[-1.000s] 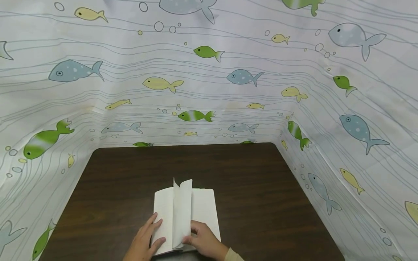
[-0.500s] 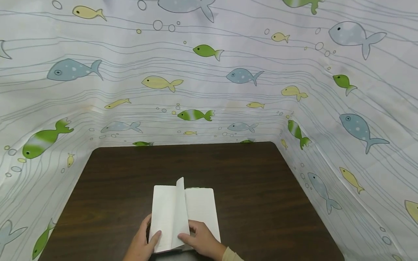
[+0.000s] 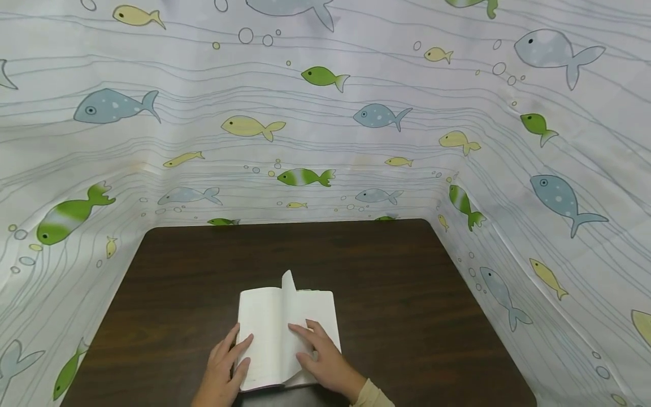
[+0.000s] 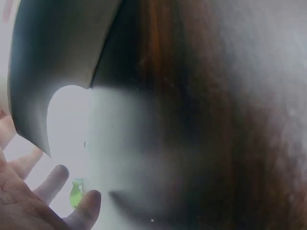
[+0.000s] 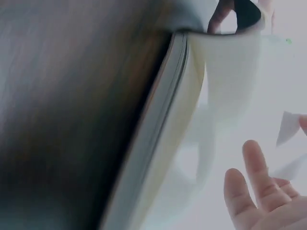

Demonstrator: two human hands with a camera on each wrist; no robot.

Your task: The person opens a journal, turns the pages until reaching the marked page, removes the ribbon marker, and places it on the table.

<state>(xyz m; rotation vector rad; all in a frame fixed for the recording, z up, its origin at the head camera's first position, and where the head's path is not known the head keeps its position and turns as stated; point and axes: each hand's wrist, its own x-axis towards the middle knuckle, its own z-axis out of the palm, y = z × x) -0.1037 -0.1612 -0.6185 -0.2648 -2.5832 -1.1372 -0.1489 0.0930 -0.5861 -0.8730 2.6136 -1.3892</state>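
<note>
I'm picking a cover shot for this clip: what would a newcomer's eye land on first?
Probably the white sheeting printed with blue, green and yellow fish, which rises behind and on both sides of the dark brown wood-grain table. Next comes the open white-paged book at the bottom centre of the head view, one white paper leaf standing up in its middle. The left hand is at its left edge, the right hand over its right half.

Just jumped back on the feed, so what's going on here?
A person has a book open at the near side of a dark table. Their left hand is at its left edge; their right hand, fingers spread, is over the right side. Near the middle, at least one page stands partly raised, not lying flat. I can't make out any print.
</note>
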